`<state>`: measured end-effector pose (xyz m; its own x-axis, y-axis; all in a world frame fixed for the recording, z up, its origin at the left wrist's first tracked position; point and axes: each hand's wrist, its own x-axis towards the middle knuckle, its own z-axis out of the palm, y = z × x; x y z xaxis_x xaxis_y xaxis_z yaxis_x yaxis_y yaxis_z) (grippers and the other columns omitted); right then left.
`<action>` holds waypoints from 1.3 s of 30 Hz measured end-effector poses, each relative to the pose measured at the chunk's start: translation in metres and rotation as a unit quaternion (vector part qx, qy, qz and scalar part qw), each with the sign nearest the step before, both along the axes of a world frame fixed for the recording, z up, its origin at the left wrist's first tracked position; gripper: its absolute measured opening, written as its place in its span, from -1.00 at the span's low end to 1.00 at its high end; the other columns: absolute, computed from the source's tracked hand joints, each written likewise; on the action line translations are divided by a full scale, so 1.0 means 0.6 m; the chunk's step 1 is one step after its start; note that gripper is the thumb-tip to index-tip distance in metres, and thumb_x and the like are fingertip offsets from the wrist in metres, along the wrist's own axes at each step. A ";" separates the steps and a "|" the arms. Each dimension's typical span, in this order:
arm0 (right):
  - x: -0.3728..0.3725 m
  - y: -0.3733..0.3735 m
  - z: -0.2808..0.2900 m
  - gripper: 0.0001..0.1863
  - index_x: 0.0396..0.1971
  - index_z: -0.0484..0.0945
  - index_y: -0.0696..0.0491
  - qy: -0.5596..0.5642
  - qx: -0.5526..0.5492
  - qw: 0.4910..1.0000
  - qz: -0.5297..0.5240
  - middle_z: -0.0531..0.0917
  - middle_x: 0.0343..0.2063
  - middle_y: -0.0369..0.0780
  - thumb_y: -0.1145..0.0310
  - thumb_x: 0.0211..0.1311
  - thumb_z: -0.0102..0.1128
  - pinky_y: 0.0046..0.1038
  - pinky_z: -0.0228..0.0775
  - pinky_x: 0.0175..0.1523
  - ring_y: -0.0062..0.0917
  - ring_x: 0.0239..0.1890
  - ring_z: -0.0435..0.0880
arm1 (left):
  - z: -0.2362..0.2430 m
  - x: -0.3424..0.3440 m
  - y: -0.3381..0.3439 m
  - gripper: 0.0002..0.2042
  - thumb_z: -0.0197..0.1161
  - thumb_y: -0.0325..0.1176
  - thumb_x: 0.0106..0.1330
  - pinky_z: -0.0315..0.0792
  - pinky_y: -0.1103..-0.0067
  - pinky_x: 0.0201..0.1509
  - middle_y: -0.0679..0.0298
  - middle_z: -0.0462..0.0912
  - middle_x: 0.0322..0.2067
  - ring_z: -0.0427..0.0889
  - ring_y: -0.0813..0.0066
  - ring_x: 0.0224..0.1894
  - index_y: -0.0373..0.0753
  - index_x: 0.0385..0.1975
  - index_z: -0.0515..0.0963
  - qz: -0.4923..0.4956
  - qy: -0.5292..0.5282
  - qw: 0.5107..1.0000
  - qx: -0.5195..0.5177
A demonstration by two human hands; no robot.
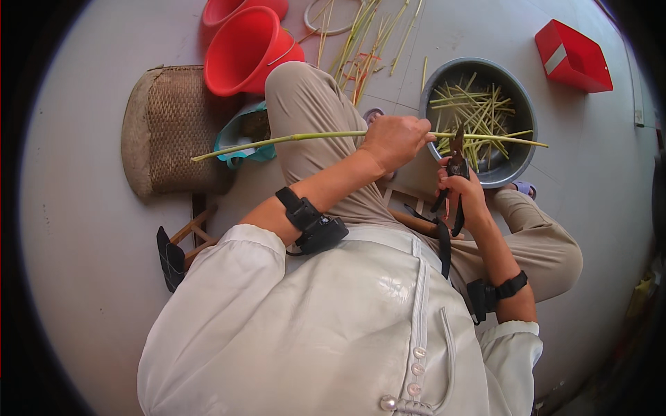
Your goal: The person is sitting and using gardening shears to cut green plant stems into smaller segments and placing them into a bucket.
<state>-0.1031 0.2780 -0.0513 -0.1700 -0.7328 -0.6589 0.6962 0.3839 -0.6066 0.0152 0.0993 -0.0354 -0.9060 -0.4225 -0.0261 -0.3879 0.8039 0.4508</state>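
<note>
A long pale green stalk (296,137) runs crosswise over my raised knee and the metal basin. My left hand (392,142) grips it near its middle. My right hand (462,188) holds black-handled pruning shears (456,166), their blades at the stalk just right of my left hand; whether they touch it I cannot tell. Beneath the blades, the round metal basin (515,170) holds several short cut stalk pieces (479,111).
Red buckets (236,73) stand at upper left beside a woven basket (170,132) and a teal bag (229,142). Loose stalks (364,35) and a white ring (333,31) lie ahead on the tiled floor. A red box (576,55) sits at upper right, a wooden stool (187,246) at left.
</note>
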 end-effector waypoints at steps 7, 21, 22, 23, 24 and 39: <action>0.015 0.005 -0.030 -0.65 -0.10 0.36 0.12 0.026 -0.034 0.999 -0.013 0.45 -0.40 -0.29 0.54 0.05 0.09 -0.46 0.40 -0.30 -0.64 -0.45 0.43 | 0.000 0.009 0.000 -0.71 0.07 -0.09 0.40 0.48 0.28 -0.46 0.16 0.61 -0.52 0.63 0.08 -0.48 -0.17 -0.44 0.47 -0.019 -0.023 0.999 -0.017; 0.007 0.004 -0.036 -0.85 -0.28 0.38 0.09 0.108 -0.009 0.994 -0.009 0.37 -0.58 -0.34 0.48 0.19 0.15 -0.58 0.21 -0.54 -0.69 -0.61 0.33 | -0.005 -0.012 -0.002 -0.69 0.05 -0.05 0.42 0.37 0.18 -0.47 0.09 0.54 -0.56 0.55 -0.05 -0.48 -0.17 -0.43 0.43 -0.014 -0.047 0.999 0.005; 0.007 0.005 -0.039 -0.85 -0.32 0.39 0.09 0.125 -0.010 0.992 -0.020 0.40 -0.61 -0.34 0.43 0.18 0.17 -0.56 0.19 -0.58 -0.68 -0.66 0.35 | -0.004 -0.017 -0.001 -0.69 0.05 -0.05 0.42 0.37 0.18 -0.47 0.09 0.54 -0.56 0.55 -0.05 -0.48 -0.17 -0.43 0.43 -0.021 -0.045 0.999 0.006; 0.007 0.006 -0.043 -0.83 -0.36 0.41 0.08 0.141 -0.011 0.990 -0.029 0.43 -0.64 -0.34 0.37 0.18 0.20 -0.54 0.18 -0.62 -0.68 -0.71 0.37 | 0.000 -0.022 -0.001 -0.68 0.05 -0.06 0.41 0.41 0.18 -0.44 0.09 0.57 -0.55 0.58 -0.03 -0.46 -0.19 -0.43 0.45 -0.022 -0.068 0.997 0.005; 0.005 0.009 -0.047 -0.83 -0.36 0.41 0.08 0.142 -0.010 0.989 -0.034 0.43 -0.64 -0.34 0.37 0.18 0.20 -0.54 0.18 -0.62 -0.68 -0.71 0.37 | 0.002 -0.026 -0.001 -0.67 0.05 -0.06 0.41 0.46 0.19 -0.42 0.08 0.61 -0.54 0.61 -0.02 -0.43 -0.20 -0.43 0.46 -0.023 -0.092 0.995 0.005; -0.005 0.021 -0.080 -0.79 -0.32 0.38 0.04 0.241 0.065 0.968 0.032 0.41 -0.62 -0.38 0.28 0.26 0.21 -0.60 0.25 -0.53 -0.70 -0.63 0.38 | 0.004 -0.045 -0.041 -0.70 0.07 -0.12 0.40 0.40 0.15 -0.28 -0.04 0.58 -0.49 0.56 -0.12 -0.35 -0.24 -0.35 0.55 0.015 -0.157 0.980 0.123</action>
